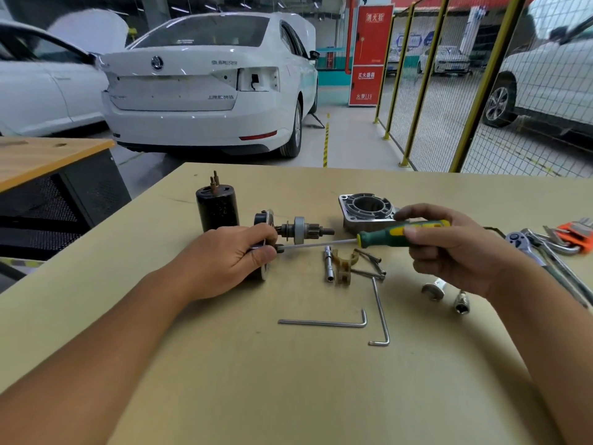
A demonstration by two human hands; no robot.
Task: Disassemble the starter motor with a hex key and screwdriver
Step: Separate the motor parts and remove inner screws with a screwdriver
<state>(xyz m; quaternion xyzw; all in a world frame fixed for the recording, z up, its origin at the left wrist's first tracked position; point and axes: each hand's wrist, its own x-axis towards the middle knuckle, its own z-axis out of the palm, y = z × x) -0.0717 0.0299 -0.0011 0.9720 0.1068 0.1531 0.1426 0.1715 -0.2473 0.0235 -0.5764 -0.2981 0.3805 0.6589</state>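
Behind the counter [224, 364] stand white cars. Left hand [224, 261] steadies the motor part [264, 248], grip pinching it near centre; right hand [449, 248], grip wrapping the screwdriver [394, 236], aims its tip there.

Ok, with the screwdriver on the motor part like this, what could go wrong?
The screwdriver tip sits right at the left hand fingertips gripping the motor part; a slip could jab them. The right hand holds only the handle's end, so aim may wander. The part's shaft overhangs loose screws, which could get knocked off the table.
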